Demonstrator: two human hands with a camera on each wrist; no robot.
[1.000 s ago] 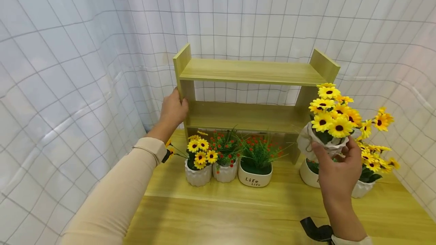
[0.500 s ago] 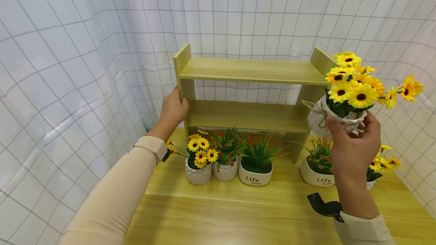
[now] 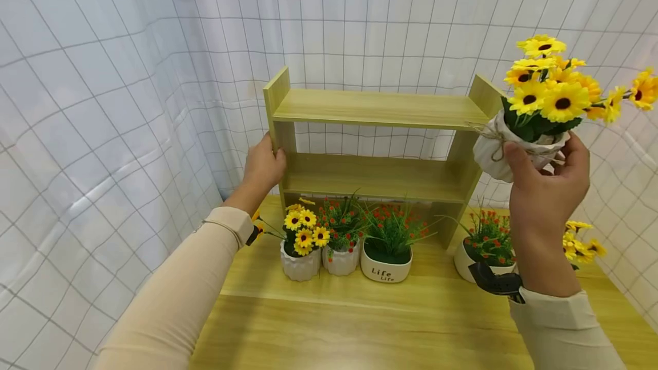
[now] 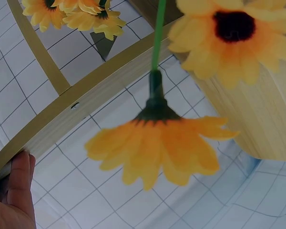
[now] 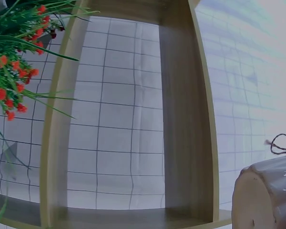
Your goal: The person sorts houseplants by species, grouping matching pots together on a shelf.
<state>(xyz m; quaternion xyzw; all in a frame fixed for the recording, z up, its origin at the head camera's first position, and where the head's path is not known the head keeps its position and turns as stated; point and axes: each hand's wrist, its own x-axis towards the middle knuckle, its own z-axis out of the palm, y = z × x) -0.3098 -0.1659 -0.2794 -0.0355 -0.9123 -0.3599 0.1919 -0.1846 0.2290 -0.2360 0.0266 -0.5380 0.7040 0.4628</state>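
Held item: white fluted pot tied with twine and filled with yellow, dark-centred flowers (image 3: 537,124). Located off the tabletop, tilted, at the right upright of the rack; contact with the rack cannot be told. Right hand (image 3: 551,198): thumb and fingers pinch the pot near its rim.

Left hand (image 3: 264,165): grips the left upright of the pale wood-grain rack (image 3: 380,106), thumb at the front edge.

On the yellow wood-grain table (image 3: 349,330), before the rack, left to right: small white pot of yellow flowers (image 3: 300,264), white fluted pot of red-dotted greenery (image 3: 341,260), oval cream "Life" planter (image 3: 385,268). Farther right: cream planter with red flowers (image 3: 465,261); yellow blooms (image 3: 578,250), partly hidden by the right arm. Backdrop: white grid-patterned curtain (image 3: 370,27).
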